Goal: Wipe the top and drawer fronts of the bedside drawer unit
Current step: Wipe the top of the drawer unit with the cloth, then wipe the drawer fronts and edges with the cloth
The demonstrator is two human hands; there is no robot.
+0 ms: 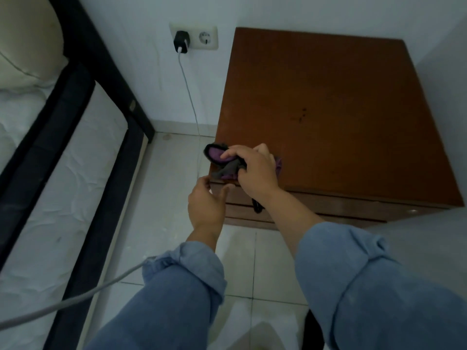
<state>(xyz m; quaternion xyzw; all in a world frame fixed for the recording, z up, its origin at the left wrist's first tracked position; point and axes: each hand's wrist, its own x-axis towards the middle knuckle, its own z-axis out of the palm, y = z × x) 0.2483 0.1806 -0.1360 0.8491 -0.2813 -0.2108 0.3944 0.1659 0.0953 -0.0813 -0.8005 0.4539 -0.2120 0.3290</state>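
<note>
Nearest the camera, two rolled blue sleeves [192, 269] reach forward over a pale tiled floor [252, 261]. A grey cable [75, 296] crosses the lower left corner, passing under the left sleeve.

The left hand [206, 203] hovers at the near-left corner of the unit [336, 117], just in front of the top drawer front [328, 200]. Its fingers are loosely curled and hold nothing; whether the fingertips touch the corner edge is not clear.

The right hand [255, 168] rests on the unit's top at that same near-left corner, fingers curled round a bunched cloth [222, 160], purple with dark edging. The cloth lies on the top, spilling over the left edge, and a dark strand of it hangs down over the drawer fronts beside the right wrist.

The unit is brown wood, standing in the room's corner against the white wall [141, 84]; its top shows a few small dark marks near the middle. A small round knob [413, 211] shows on the front at right.

To the left stands a bed [50, 173] with a dark frame and white quilted mattress. On the wall beyond, a black charger [181, 41] sits in a double socket [202, 37], its thin lead hanging down to the floor.
</note>
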